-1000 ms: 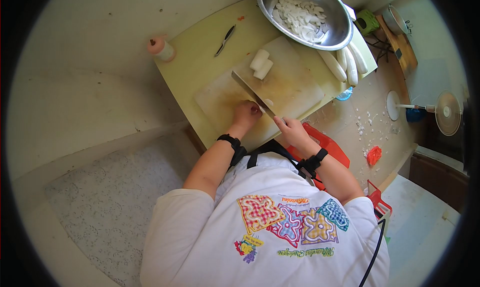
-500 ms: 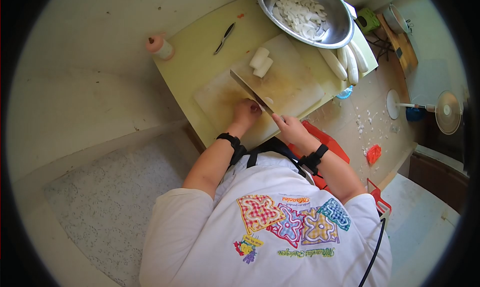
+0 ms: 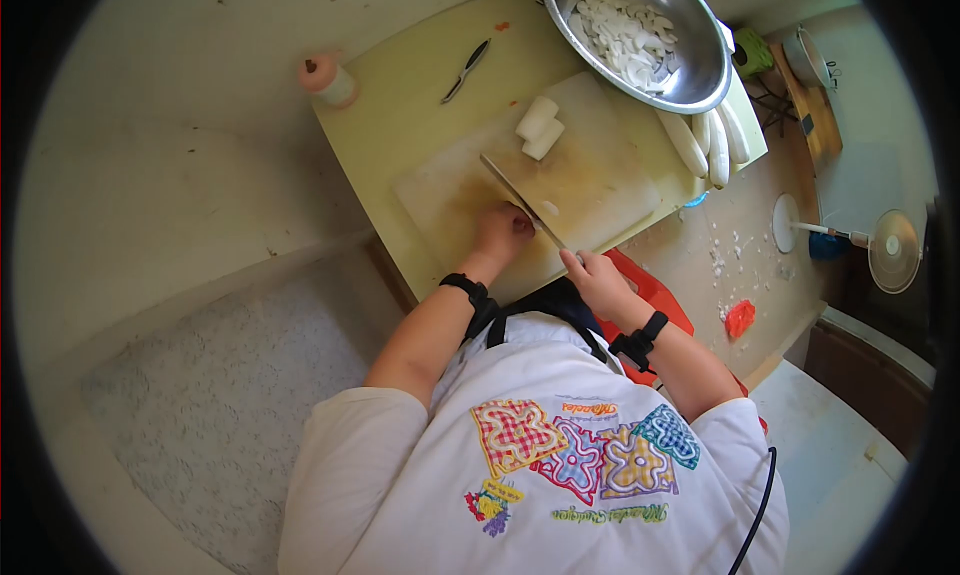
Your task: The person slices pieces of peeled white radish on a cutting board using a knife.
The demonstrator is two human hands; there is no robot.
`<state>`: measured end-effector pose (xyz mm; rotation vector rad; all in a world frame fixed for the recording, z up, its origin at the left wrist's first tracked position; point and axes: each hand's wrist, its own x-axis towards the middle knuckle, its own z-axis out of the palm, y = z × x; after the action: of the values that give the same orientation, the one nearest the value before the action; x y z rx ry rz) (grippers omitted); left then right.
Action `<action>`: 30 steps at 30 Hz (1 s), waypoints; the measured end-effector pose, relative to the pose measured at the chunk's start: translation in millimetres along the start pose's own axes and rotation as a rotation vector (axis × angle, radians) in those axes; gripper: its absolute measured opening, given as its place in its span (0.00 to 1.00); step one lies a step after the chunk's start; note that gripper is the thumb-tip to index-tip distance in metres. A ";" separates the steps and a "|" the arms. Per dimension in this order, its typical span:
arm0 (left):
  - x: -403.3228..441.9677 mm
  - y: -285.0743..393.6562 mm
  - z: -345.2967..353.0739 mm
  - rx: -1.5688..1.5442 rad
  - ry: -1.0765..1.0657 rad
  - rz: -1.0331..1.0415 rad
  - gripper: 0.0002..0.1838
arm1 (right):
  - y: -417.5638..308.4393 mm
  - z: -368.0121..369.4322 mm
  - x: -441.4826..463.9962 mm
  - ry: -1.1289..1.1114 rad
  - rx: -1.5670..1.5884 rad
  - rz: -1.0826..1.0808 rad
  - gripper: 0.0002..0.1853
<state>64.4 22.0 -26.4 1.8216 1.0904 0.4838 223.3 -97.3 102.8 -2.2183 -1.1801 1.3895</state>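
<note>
My right hand [image 3: 599,283] is closed round the handle of a kitchen knife [image 3: 512,183]. The blade slants up and left across the white cutting board [image 3: 620,170]. Right beside the blade my left hand [image 3: 506,231] lies on the board with its fingers curled in; what they hold, if anything, is covered by the hand. Two peeled white vegetable pieces [image 3: 540,127] lie side by side beyond the knife. A small pale slice [image 3: 549,208] lies close to the blade.
A steel bowl [image 3: 719,80] with many white slices stands at the back right, near several long peeled white vegetables [image 3: 688,143]. A peeler [image 3: 466,72] and a pink-topped bottle [image 3: 328,81] are on the table [image 3: 395,75]. A red stool [image 3: 655,300] and fan [image 3: 893,250] stand right.
The knife blade has turned slightly and shows a thinner profile. Both hands remain close to the same spot on the board. The whole view has shifted a little.
</note>
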 end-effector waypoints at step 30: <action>-13.3 8.0 -19.5 0.065 -0.012 0.132 0.05 | 22.5 10.7 -0.5 0.140 0.062 -0.073 0.15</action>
<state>47.5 19.4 -8.3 1.9595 0.9914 0.5196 225.4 -113.8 84.3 -2.1680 -1.1418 1.2048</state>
